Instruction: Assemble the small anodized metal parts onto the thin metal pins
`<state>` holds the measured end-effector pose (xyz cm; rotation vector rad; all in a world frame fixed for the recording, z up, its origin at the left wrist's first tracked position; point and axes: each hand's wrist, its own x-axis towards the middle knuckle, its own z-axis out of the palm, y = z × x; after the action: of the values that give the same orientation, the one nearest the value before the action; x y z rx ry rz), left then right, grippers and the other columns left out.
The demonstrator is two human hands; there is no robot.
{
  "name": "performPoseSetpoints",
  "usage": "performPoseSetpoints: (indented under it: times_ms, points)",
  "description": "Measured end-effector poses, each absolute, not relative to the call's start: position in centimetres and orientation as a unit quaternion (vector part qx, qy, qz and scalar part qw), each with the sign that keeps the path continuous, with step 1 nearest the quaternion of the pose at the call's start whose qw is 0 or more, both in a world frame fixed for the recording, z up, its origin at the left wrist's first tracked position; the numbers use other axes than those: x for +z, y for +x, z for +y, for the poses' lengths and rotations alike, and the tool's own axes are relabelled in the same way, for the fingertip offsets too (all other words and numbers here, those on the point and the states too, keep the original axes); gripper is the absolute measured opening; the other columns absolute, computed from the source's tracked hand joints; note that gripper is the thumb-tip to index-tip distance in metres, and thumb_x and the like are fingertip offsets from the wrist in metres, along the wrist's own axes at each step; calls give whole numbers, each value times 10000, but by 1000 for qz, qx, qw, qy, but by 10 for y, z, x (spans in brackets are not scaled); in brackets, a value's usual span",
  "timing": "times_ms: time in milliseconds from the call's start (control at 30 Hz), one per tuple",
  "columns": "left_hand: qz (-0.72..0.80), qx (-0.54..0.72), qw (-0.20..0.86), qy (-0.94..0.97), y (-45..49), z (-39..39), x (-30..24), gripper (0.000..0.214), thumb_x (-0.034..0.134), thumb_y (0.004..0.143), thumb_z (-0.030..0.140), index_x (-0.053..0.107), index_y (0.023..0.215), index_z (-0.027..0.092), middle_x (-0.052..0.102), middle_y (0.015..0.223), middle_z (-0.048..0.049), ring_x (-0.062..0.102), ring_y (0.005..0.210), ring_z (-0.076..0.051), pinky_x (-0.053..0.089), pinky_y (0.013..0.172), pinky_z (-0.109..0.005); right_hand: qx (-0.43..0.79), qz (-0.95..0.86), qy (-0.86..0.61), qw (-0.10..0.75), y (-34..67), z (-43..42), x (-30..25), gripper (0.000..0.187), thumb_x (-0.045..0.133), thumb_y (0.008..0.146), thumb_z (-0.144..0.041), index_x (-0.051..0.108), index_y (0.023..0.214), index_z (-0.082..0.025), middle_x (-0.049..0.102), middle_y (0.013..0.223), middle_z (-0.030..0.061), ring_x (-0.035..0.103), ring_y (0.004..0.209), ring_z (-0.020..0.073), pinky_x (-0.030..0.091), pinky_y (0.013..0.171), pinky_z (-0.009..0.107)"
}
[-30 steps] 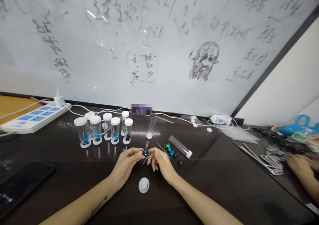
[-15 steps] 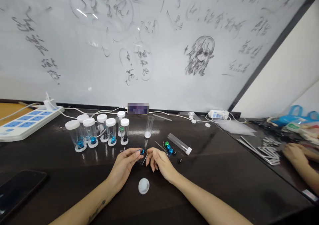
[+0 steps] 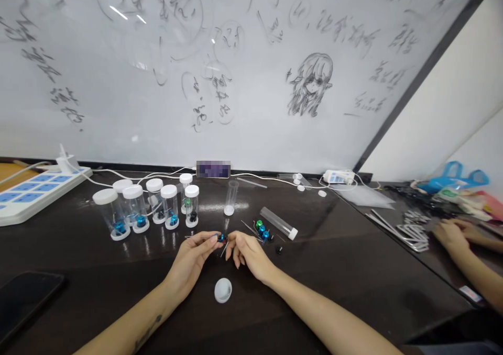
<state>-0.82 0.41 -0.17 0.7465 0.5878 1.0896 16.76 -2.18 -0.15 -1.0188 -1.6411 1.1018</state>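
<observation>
My left hand point(image 3: 192, 261) pinches a small blue metallic part point(image 3: 222, 237) between thumb and fingertips. My right hand point(image 3: 251, 255) meets it from the other side, thumb and forefinger closed together at the part's edge; what they grip is too small to make out. A thin metal rod point(image 3: 223, 250) slants down just below the fingertips. Nearer to me lies a round white dish-like cap point(image 3: 223, 290). To the right of my right hand, green point(image 3: 259, 223) and blue metallic parts point(image 3: 265, 234) sit in a row beside thin metal pins and a small black piece point(image 3: 279, 250).
Several white-capped clear tubes point(image 3: 171, 203) with coloured parts stand at the left. One clear tube point(image 3: 231, 192) stands mid-table; another point(image 3: 277, 222) lies right of it. A phone point(image 3: 31, 300) and power strip point(image 3: 43, 190) are left. At right, another person's hands point(image 3: 451, 237) rest near bent metal rods point(image 3: 404, 234).
The whole view has shifted slightly, so things appear a little further left. Both hands keep their place around the small blue part, with barely any finger movement.
</observation>
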Motion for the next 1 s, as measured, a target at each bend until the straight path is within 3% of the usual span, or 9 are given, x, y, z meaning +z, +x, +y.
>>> performPoseSetpoints:
  times_ms: [533, 700, 833, 1000]
  points:
    - [268, 499, 750, 342, -8, 4, 0, 126, 757, 683, 158, 745, 807, 141, 730, 766, -15, 655, 729, -107, 497, 771, -191, 437, -660, -417, 447, 167, -23, 0, 465, 280, 959, -495, 574, 1016, -140, 620, 709, 28, 463, 420, 68, 295, 399, 192]
    - [251, 504, 745, 357, -8, 4, -2, 121, 736, 706, 150, 740, 827, 141, 728, 810, -21, 652, 755, -112, 494, 790, -205, 433, -649, -426, 458, 166, -23, 2, 345, 468, 904, -466, 514, 1081, -175, 605, 734, -1, 453, 416, 61, 321, 391, 181]
    - [250, 494, 743, 376, -8, 4, -4, 119, 734, 707, 139, 734, 826, 140, 727, 792, -28, 651, 750, -117, 494, 774, -212, 434, -650, -432, 449, 165, -25, 5, 289, 569, 855, -432, 521, 997, -186, 593, 721, -20, 448, 429, 64, 350, 411, 187]
    - [253, 479, 736, 405, -8, 1, -1, 109, 747, 686, 136, 732, 794, 146, 737, 797, -41, 652, 756, -133, 489, 768, -235, 412, -660, -451, 437, 165, -25, 6, 345, 472, 906, -461, 559, 771, -155, 598, 640, -5, 455, 441, 68, 324, 430, 189]
